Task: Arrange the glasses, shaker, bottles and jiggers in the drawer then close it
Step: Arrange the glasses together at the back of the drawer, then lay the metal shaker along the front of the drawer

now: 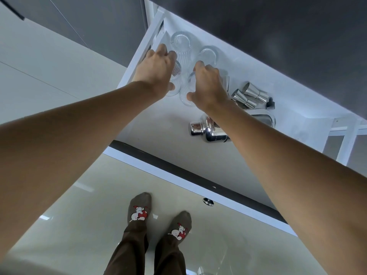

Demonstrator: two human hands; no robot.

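Left hand (156, 70) on glass (175, 84), drawer (158, 120)

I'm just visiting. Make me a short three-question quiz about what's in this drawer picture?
1. True or false: the drawer is closed.
2. What lies nearest the shaker? A) the jiggers B) a kettle C) a plate
3. What is each hand, left hand and right hand, grasping?

Key: 1 false, it stands open. 2 A. 3 a clear glass, left's, right's.
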